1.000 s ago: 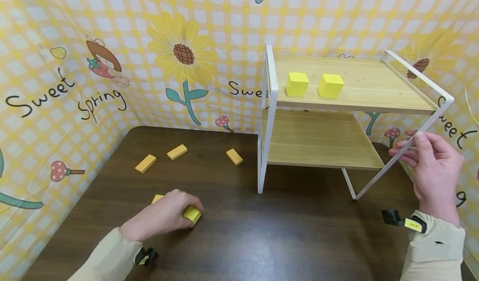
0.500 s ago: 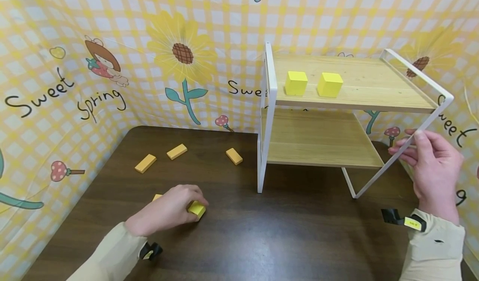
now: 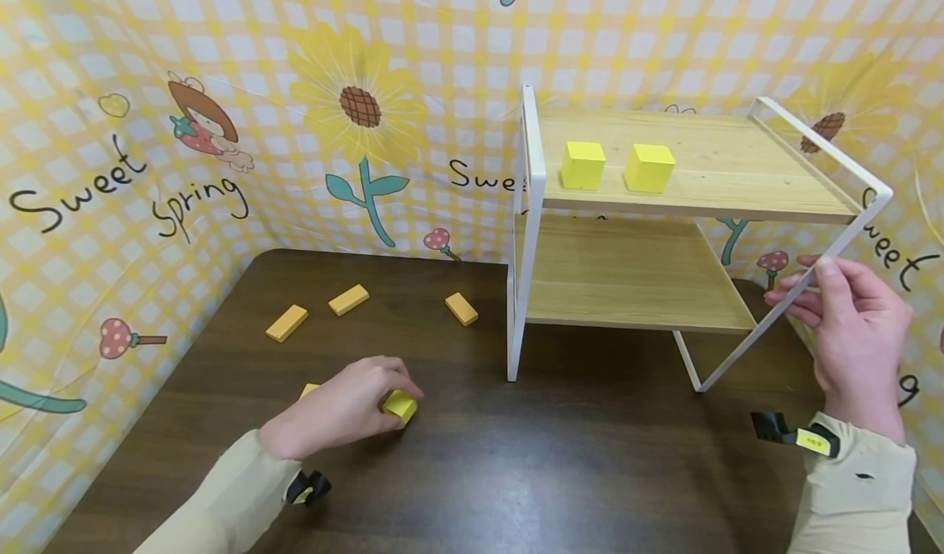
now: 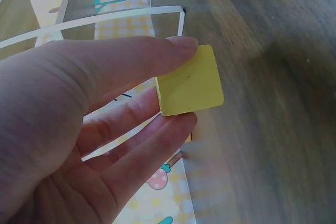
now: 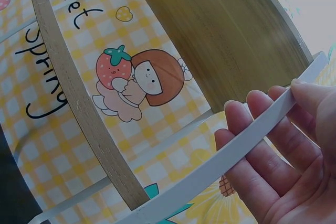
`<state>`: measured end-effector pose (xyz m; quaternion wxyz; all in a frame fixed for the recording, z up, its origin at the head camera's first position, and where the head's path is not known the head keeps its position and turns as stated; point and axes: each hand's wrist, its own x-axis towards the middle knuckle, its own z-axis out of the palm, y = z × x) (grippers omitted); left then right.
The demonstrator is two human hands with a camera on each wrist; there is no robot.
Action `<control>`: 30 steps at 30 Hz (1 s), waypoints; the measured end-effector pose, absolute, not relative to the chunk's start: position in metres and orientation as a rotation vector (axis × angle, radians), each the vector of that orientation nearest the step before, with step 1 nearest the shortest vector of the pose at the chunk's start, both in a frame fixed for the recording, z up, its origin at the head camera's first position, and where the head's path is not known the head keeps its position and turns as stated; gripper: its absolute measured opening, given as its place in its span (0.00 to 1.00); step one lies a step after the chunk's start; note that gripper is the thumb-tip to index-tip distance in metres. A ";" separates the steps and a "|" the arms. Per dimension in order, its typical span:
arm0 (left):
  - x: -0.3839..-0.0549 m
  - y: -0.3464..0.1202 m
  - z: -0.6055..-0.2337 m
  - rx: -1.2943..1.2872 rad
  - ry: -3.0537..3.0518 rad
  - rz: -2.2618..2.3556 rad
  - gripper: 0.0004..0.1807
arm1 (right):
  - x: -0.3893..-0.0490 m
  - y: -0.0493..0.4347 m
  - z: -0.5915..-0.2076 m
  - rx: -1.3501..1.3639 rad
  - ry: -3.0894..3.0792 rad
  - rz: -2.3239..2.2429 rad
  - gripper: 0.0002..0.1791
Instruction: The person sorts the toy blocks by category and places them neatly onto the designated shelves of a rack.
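Observation:
My left hand (image 3: 342,406) pinches a yellow cube (image 3: 401,406) over the table's front left. In the left wrist view the cube (image 4: 191,82) sits between the thumb on top and the fingertips below. At the right, my right hand (image 3: 859,324) holds the white front post of a two-tier shelf (image 3: 642,275); its thumb lies on the near side and the fingers behind, as the right wrist view shows along the white bar (image 5: 210,174). Two more yellow cubes, a left one (image 3: 583,165) and a right one (image 3: 650,168), stand side by side on the wooden top board.
Small orange-tan blocks lie on the dark table (image 3: 472,480): a left one (image 3: 287,323), a middle one (image 3: 349,300) and one near the shelf (image 3: 461,309). Another block (image 3: 310,389) is mostly hidden behind my left hand. A checked cloth (image 3: 442,87) backs the table.
My left hand has moved a little to the right and away from me, carrying the yellow cube. The right hand and the shelf have stayed in place.

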<state>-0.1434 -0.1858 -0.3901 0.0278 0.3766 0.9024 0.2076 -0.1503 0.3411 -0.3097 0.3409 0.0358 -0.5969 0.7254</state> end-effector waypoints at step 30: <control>-0.151 -0.151 -0.377 1.258 2.773 0.640 0.13 | -0.150 0.341 -0.310 0.102 -1.571 1.875 0.17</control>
